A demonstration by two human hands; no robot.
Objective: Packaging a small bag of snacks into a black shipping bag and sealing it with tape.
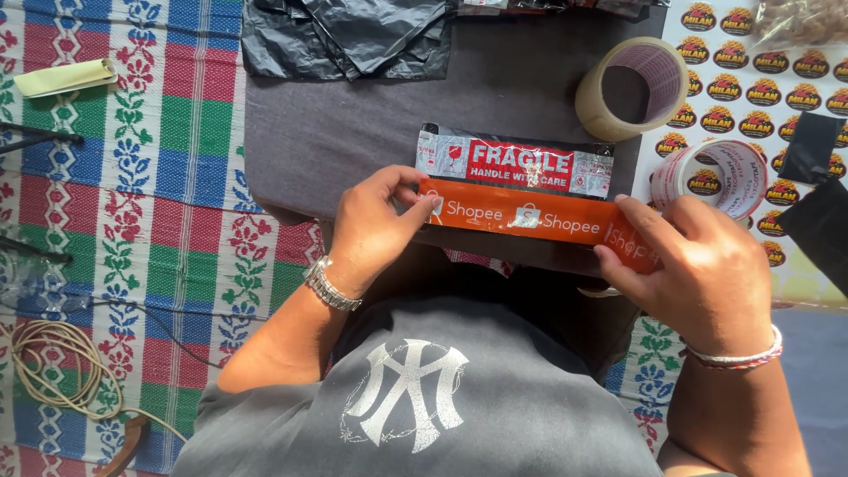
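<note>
The person is sitting over a small dark parcel [517, 190] lying on a grey cloth [336, 124] spread across a patterned mat [150, 177]. A strip of orange tape [530, 216] is running along the near edge of the parcel, just below a red and silver sticker [517, 163] stuck on its top.

The left hand [375, 230] is pressing on the left end of the orange tape, its thumb lying flat on the strip and the fingers curling over the parcel's edge; its grip is narrow, pinching the tape end against the parcel. A metal watch [331, 284] is sitting on that wrist.

The right hand [698, 265] is covering the right end of the strip, fingers stretching along it and holding it down; whether it is also gripping a roll beneath the palm cannot be told. A beaded bracelet [738, 358] is circling that wrist.

Beyond the parcel, a roll of clear tape [632, 88] is standing near the cloth's right edge, and a printed white roll [711, 177] is lying just beside the right hand's fingers on a sheet of round stickers [760, 62]. Crumpled black plastic bags [353, 35] are lying at the far side of the cloth. A coil of pale cord [53, 362] is resting on the mat to the left.
</note>
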